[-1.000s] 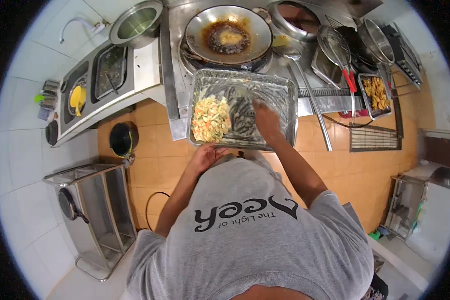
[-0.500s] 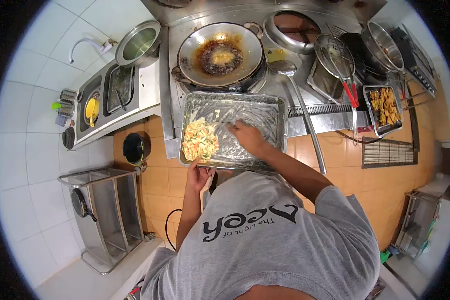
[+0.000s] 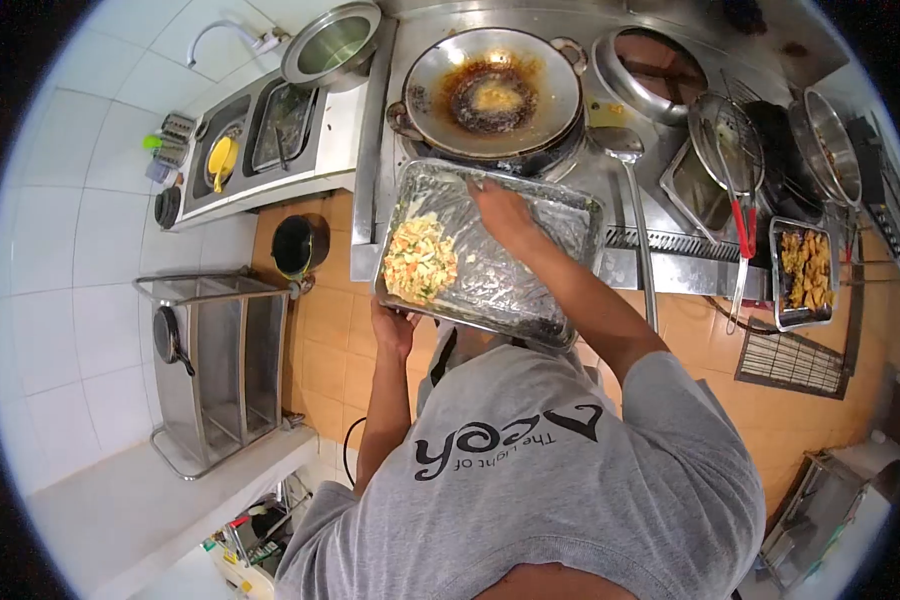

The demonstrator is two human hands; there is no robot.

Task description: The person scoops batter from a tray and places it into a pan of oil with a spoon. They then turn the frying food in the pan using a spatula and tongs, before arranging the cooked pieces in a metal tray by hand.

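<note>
A metal tray, streaked with pale wet residue, is in front of me at the stove's front edge. A heap of chopped mix in pale batter, with orange and green bits, lies at its left end. My left hand grips the tray's near left corner from below, its fingers partly hidden under it. Inside the tray, my right hand has its fingers stretched toward the far rim, touching the residue. It holds nothing that I can see. Just beyond the tray sits a wok with browned residue and a little oil.
A long-handled ladle lies right of the tray. Further right are a strainer, red-handled tongs and a tray of fried pieces. At left are a steel pot, a sink and a metal rack.
My right hand has moved from the tray's middle toward its far rim. The tray has turned slightly, its right side nearer me. My view has shifted too.
</note>
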